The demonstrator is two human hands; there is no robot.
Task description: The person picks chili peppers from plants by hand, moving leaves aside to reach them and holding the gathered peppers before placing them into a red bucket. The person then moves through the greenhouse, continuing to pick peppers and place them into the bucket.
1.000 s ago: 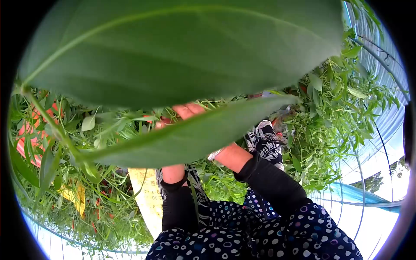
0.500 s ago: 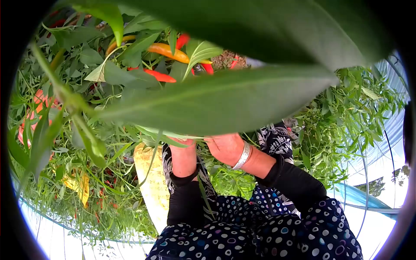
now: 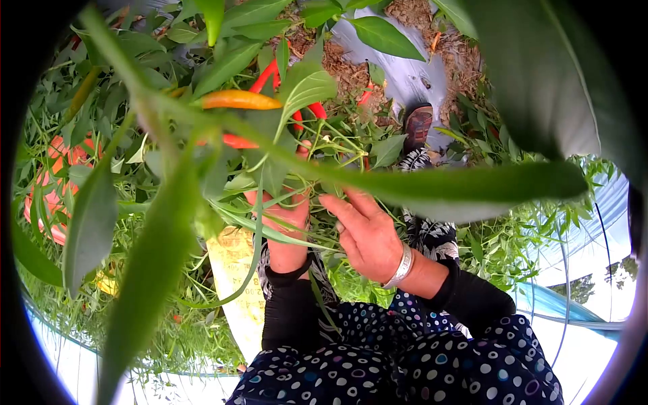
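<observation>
My left hand (image 3: 289, 219) reaches up among the stems and narrow leaves of a chili pepper plant (image 3: 260, 152). Leaves cover most of its fingers, so its grip cannot be made out. Beside it on the right, my right hand (image 3: 370, 239) wears a silver bracelet (image 3: 401, 266). Its fingers point at the stems and stand apart, with nothing seen between them; a blurred leaf partly covers them. Above the hands hang an orange chili pepper (image 3: 241, 100) and several red ones, among them a red chili pepper (image 3: 264, 76).
Large blurred leaves (image 3: 466, 189) hang close to the camera. A yellowish printed sack (image 3: 233, 283) stands by my left forearm. Reddish-pink bags (image 3: 57, 182) lie at the left. My shoe (image 3: 418, 125) rests on grey plastic sheeting (image 3: 428, 71) over soil.
The near leaves have swung aside, baring both hands, the shoe and the sheeting. My right hand has gone from bunched to spread fingers. The orange pepper has shifted slightly in view.
</observation>
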